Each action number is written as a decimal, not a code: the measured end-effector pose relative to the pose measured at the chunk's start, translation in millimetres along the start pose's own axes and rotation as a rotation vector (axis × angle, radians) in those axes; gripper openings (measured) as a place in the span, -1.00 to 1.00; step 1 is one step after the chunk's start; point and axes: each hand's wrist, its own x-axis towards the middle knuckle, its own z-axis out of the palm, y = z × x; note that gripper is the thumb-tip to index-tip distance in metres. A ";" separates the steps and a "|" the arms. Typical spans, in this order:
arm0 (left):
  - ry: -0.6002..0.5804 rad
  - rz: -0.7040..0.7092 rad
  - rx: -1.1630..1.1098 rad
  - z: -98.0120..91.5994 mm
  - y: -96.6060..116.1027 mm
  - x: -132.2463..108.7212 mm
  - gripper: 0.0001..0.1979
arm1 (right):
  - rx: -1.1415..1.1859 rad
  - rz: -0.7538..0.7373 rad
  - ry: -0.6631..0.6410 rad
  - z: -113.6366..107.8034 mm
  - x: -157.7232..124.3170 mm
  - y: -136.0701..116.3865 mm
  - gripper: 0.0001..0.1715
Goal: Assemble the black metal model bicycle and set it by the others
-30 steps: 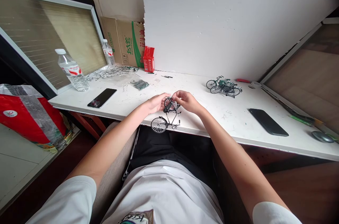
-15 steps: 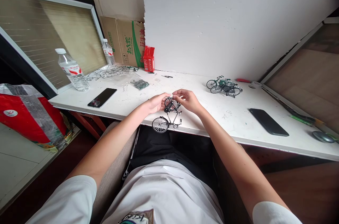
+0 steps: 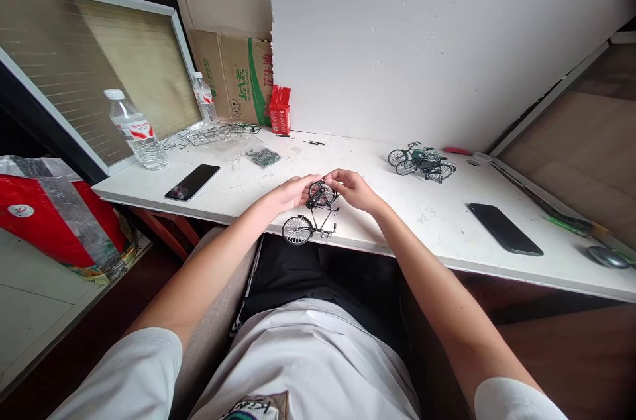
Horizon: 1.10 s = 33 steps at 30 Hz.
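A small black model bicycle (image 3: 318, 207) is held up near the front edge of the white table, with its handlebar end toward my body. My left hand (image 3: 296, 193) grips it by the wheel farther from me, fingers closed from the left side. My right hand (image 3: 350, 189) pinches at the same wheel from the right, thumb and forefinger close to its rim. Whether a small part sits between those fingertips cannot be made out. Two more model bicycles, one green (image 3: 410, 154) and one black (image 3: 431, 169), stand close together farther back on the right.
Phones lie at left (image 3: 193, 182) and right (image 3: 505, 229). Water bottles (image 3: 140, 135) stand at the left, before a cardboard box (image 3: 238, 79) and a small red box (image 3: 280, 112). A bagged part packet (image 3: 263, 157) and thin part frames (image 3: 213, 134) lie behind my hands.
The near end of the model bicycle has swung slightly left and up. Both hands stay almost in place at the far wheel.
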 end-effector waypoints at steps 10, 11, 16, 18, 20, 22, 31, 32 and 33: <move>0.072 -0.002 0.047 10.3 3.2 -9.3 -0.71 | 0.024 0.031 -0.032 0.4 0.2 0.6 -0.39; 0.078 -0.002 0.051 10.7 3.5 -9.7 -0.70 | 0.021 0.033 -0.033 0.4 0.2 0.4 -0.39; 0.069 0.013 0.057 8.4 2.3 -7.9 -0.69 | 0.020 0.037 -0.050 0.3 1.1 2.1 -0.38; 0.057 0.018 0.057 7.1 1.5 -6.5 -0.70 | 0.028 0.028 -0.055 0.2 1.4 3.7 -0.38; 0.054 0.015 0.062 6.3 1.0 -5.7 -0.71 | 0.030 0.015 -0.062 0.0 1.7 5.3 -0.39; 0.055 0.011 0.067 6.1 0.7 -5.5 -0.72 | 0.029 0.007 -0.068 -0.3 1.8 6.9 -0.41; 0.076 -0.002 0.073 7.4 0.7 -5.6 -0.79 | 0.048 0.000 -0.111 -2.1 1.7 13.0 -0.47; 0.078 -0.003 0.072 7.6 0.8 -5.6 -0.79 | 0.046 0.001 -0.112 -2.2 1.6 13.0 -0.47; 0.079 -0.004 0.069 7.8 0.9 -5.8 -0.79 | 0.046 0.003 -0.111 -2.3 1.5 12.7 -0.46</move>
